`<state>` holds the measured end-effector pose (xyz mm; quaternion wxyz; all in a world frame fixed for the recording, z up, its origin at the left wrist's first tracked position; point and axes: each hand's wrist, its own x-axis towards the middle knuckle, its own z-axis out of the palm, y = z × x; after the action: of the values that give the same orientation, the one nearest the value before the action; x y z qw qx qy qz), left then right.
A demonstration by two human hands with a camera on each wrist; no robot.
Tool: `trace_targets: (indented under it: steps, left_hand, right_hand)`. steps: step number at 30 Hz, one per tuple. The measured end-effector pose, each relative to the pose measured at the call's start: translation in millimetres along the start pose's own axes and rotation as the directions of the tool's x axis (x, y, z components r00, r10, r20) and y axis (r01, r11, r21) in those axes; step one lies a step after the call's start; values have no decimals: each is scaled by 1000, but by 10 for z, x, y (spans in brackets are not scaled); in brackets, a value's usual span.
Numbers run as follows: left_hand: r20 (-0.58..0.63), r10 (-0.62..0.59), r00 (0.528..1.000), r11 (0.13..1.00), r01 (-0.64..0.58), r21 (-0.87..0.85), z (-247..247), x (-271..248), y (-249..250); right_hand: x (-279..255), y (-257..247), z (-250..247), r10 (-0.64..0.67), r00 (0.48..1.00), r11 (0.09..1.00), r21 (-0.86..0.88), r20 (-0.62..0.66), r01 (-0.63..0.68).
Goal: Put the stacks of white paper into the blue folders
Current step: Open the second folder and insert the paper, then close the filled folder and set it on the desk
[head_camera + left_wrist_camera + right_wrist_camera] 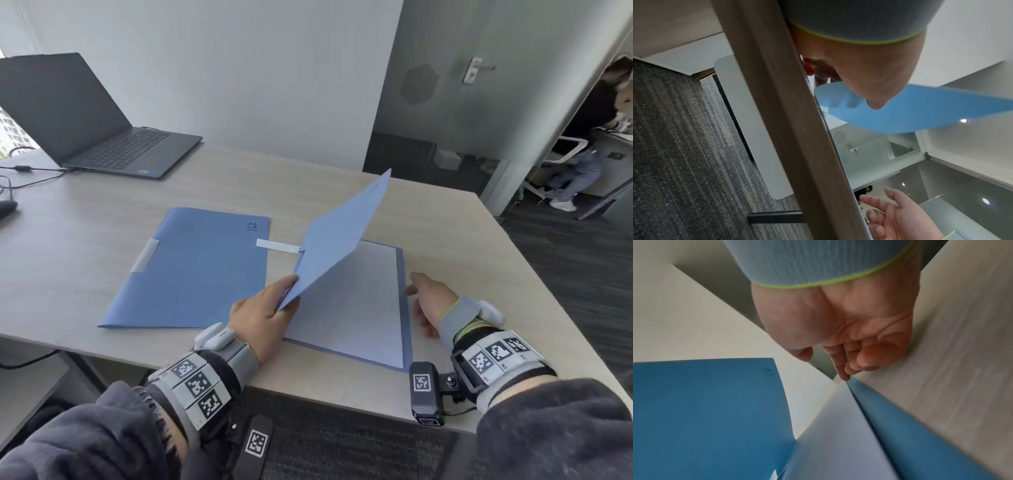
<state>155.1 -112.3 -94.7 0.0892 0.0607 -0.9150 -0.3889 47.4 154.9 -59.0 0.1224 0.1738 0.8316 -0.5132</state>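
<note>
The stack of white paper (356,301) lies flat inside the open blue folder (406,308), near the front edge of the table (479,240). A thin blue strip of the folder's back shows past the paper on the right side and at the front. The folder's cover (339,236) is lifted up and tilted, like a door half shut.

The left hand (263,315) holds the cover by its near corner. The thumb is on top and the fingers are curled under it, pinching the sheet. In the left wrist view the finger shadows show through the blue cover.

The right hand (428,305) is just beside the right edge of the folder. Its fingers are loose and a little bent, and they hold nothing. In the right wrist view a fingertip (844,377) comes close to the folder's edge, but I cannot tell if it touches.

The step now looks like closing the cover over the paper. To do it well, bring the cover down slowly so no air pushes the sheets out. Keep the right hand by the edge so the paper stays square and no corner pokes out. Then press the cover flat.

A second blue folder (191,270) lies closed on the left, just beside the open one. A laptop (85,120) sits open at the far left of the table.
</note>
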Motion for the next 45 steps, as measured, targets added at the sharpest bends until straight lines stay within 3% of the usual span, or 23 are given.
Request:
trace_targets:
  steps: [7, 9, 12, 15, 17, 19, 23, 27, 30, 36, 41, 45]
  left_hand:
    - [164, 20, 986, 915, -84, 396, 76, 3, 27]
    - [242, 1, 970, 877, -117, 466, 80, 9, 11]
    - [303, -59, 951, 868, -101, 485, 75, 31, 40]
    - [278, -120, 953, 938, 18, 345, 41, 70, 162]
    - [220, -164, 962, 982, 139, 126, -10, 107, 257]
    - [178, -223, 958, 971, 234, -46, -47, 171, 307]
    - [198, -342, 919, 901, 380, -207, -71, 324, 250]
    - [249, -336, 908, 912, 380, -157, -61, 368, 273]
    - [299, -306, 904, 898, 378, -224, -27, 341, 310]
    - [328, -376, 867, 729, 495, -473, 71, 261, 275]
    - [327, -353, 877, 661, 481, -576, 107, 268, 193]
    - [294, -331, 897, 643, 442, -626, 41, 283, 131]
  right_hand:
    - [-108, 61, -184, -247, 952, 964, 60, -181, 261]
    - [-138, 72, -154, -304, 942, 953, -28, -144, 303]
    - [-173, 128, -38, -305, 952, 944, -128, 28, 306]
    - [-207, 176, 64, -295, 946, 902, -286, 135, 323]
    - [-238, 174, 95, -296, 940, 866, -367, 172, 340]
    - [-262, 172, 110, -282, 941, 845, -417, 187, 335]
    - [-241, 187, 131, -299, 929, 756, -539, 220, 371]
    - [-266, 181, 179, -321, 918, 658, -642, 235, 394]
    - [-298, 177, 260, -324, 904, 621, -659, 277, 425]
    - [-351, 196, 374, -344, 867, 559, -663, 360, 497]
    - [-340, 198, 325, -367, 867, 649, -575, 337, 498]
    - [-234, 231, 226, -408, 902, 779, -462, 143, 425]
